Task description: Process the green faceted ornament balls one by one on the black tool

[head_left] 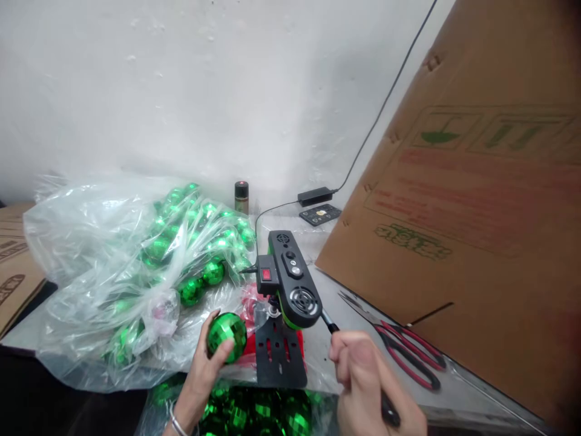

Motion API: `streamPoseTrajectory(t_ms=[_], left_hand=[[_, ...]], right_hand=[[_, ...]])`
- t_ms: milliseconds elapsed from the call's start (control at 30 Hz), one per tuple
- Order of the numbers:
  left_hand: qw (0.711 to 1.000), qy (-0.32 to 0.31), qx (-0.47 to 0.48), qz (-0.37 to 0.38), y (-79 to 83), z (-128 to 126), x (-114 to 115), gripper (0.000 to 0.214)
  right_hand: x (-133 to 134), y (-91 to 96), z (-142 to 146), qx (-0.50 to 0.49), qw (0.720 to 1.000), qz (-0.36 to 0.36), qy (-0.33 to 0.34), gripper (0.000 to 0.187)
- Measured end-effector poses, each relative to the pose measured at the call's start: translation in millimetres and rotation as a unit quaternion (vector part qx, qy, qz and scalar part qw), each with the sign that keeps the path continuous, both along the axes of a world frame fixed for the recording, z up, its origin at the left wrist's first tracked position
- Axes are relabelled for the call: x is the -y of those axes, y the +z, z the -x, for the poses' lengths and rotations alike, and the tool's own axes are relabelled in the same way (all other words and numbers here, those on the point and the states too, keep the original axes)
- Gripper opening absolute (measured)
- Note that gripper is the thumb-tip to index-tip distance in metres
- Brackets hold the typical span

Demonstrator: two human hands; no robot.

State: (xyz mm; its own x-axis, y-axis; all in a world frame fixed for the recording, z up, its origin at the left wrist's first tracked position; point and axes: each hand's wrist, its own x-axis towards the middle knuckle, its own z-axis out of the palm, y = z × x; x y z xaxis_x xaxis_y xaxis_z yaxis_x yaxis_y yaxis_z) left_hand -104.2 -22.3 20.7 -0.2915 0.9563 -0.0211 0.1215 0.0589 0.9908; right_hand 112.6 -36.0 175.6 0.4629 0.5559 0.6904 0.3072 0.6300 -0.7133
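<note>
My left hand [204,363] is closed around a shiny green faceted ball ornament [229,334], thumb across its front. My right hand [370,381] grips a black-handled tool with a slim metal shaft [327,320]; most of the handle lies inside the fist. The shaft's far end meets, or passes behind, the lower right edge of a black and green device [297,281] with round grilles and a red switch. Below the device sits its slotted black base plate [280,357], to the right of the ball.
A clear plastic bag [104,254] of green balls covers the left of the table. More green balls [258,415] lie below the table's front edge. Red-handled scissors [408,354], a large cardboard box [476,200], a power adapter [315,195] and a small dark can [241,195] stand around.
</note>
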Motion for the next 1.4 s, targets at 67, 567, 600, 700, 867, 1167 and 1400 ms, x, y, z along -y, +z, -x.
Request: streamPoseTrajectory(t_ms=[67, 567, 600, 700, 867, 1167, 1400], left_hand=[[0.998, -0.046, 0.029, 0.033, 0.7, -16, 0, 0.102], [0.970, -0.144, -0.185, -0.058, 7.2, -84, -15, 0.076], [0.970, -0.142, -0.188, -0.058, 9.9, -87, -15, 0.074], [0.971, -0.143, -0.187, -0.048, 18.2, -95, -18, 0.065], [0.978, -0.152, -0.135, -0.039, 19.5, -97, -24, 0.067], [0.980, -0.163, -0.107, -0.033, -11.5, -86, -18, 0.086], [0.981, -0.154, -0.114, -0.026, -9.7, -94, -18, 0.085]], right_hand=[[0, 6.7, -2, 0.016, 1.000, 0.009, 0.004, 0.050], [6, -2.3, -12, 0.067, 0.997, -0.009, 0.046, 0.036], [6, -2.5, -12, 0.068, 0.997, -0.008, 0.047, 0.035], [7, -2.4, -12, 0.070, 0.996, -0.003, 0.047, 0.035], [7, -1.6, -12, 0.073, 0.996, 0.000, 0.045, 0.034], [6, -1.3, -10, 0.062, 0.997, -0.005, 0.044, 0.037], [8, -0.9, -4, 0.033, 0.999, 0.008, 0.039, 0.039]])
